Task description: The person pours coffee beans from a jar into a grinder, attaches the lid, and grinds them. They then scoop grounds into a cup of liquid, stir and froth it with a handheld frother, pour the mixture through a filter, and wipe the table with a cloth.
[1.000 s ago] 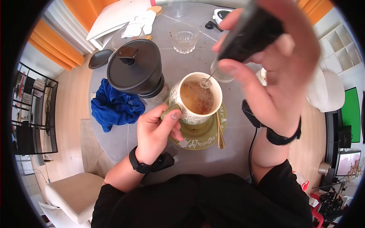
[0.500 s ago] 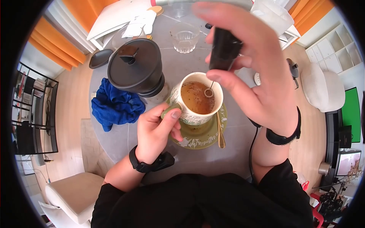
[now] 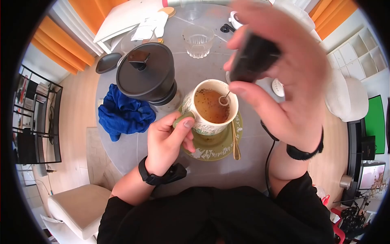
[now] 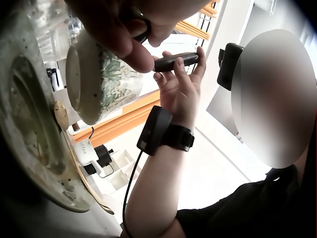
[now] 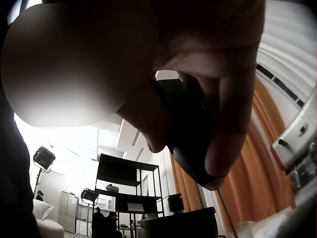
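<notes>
Live at the table (image 3: pixel 199 175), 2 hands were busy w/ 1 mug (image 3: pixel 206 127) & 1 frother (image 3: pixel 254 57). L hand (image 3: pixel 166 136) was clamped on the mug's single green handle (image 3: pixel 183 118), thumb on top. R hand (image 3: pixel 284 81) was up high, blurred in the head view, thumb & fingers clamped round the black frother body. Its 1 thin shaft ran down into the mug, w/ 1 wire coil (image 3: pixel 223 100) at the amber drink (image 3: pixel 210 107), dark specks dotted abt.

The mug was held over 1 green saucer (image 3: pixel 211 148), tilted; the L wrist view showed a gap btwn its base & the saucer. 1 gold-coloured spoon (image 3: pixel 236 146) lay on the saucer's R side, handle out past the rim.

Over on the L: 1 dark-lidded vessel (image 3: pixel 142 75), 1 crumpled blue cloth (image 3: pixel 126 113) just beside it, & 1 black oval dish (image 3: pixel 108 63) nr the table edge. Beyond the mug stood 1 ribbed glass (image 3: pixel 198 45), w/ 1 more glass (image 3: pixel 191 12) farther back. 2 dark wrist straps in all, 1 per arm, & 1 black cable (image 3: pixel 268 162) nr the R forearm.

Round the room: 1 pale chair (image 3: pixel 79 209) low on the L, 1 green screen (image 3: pixel 374 122) far R, & orange curtains (image 3: pixel 61 44) on both sides.
</notes>
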Motion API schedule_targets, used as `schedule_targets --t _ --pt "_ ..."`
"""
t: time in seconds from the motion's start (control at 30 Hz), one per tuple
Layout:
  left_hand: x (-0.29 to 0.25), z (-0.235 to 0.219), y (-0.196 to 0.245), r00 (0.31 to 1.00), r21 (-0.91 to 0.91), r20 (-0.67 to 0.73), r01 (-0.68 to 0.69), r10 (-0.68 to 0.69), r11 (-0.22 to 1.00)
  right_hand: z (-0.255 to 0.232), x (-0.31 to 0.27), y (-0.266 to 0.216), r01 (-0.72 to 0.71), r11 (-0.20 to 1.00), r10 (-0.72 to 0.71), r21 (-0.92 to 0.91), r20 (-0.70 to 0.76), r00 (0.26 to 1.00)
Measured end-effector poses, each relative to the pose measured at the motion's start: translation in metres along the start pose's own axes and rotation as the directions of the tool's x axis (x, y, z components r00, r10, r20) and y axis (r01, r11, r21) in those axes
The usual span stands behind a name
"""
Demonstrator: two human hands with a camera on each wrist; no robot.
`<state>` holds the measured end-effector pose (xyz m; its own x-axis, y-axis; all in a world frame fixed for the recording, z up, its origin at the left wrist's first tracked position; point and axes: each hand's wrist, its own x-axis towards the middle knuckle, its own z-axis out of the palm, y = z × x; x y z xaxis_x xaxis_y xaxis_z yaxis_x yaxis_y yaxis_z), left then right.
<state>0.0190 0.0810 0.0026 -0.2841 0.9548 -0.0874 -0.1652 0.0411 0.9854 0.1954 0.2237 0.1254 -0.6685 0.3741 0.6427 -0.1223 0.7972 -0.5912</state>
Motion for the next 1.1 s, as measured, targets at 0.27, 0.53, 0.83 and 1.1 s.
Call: schedule_targets --t 0.27,0.53,0.83,1.1 --pt "-0.001 -0.001 -0.003 1.000 -0.052 0.018 0.008 -0.007 0.999 -0.004 -0.002 0.002 0.006 1.000 -0.006 -0.005 0.007 1.000" --pt "-0.001 -0.003 -0.004 1.000 -0.124 0.012 0.016 -0.015 0.992 0.005 0.006 0.006 0.012 1.000 -0.012 -0.008 0.023 1.000" --pt "-0.001 -0.002 -0.004 1.000 -0.125 0.020 0.004 -0.001 0.992 0.000 0.002 0.004 0.021 1.000 -0.020 -0.017 0.030 0.999" --pt "-0.003 -0.001 -0.003 1.000 -0.129 0.027 0.004 0.000 0.992 -0.007 -0.001 0.005 0.026 0.999 -0.026 -0.024 0.039 0.999"
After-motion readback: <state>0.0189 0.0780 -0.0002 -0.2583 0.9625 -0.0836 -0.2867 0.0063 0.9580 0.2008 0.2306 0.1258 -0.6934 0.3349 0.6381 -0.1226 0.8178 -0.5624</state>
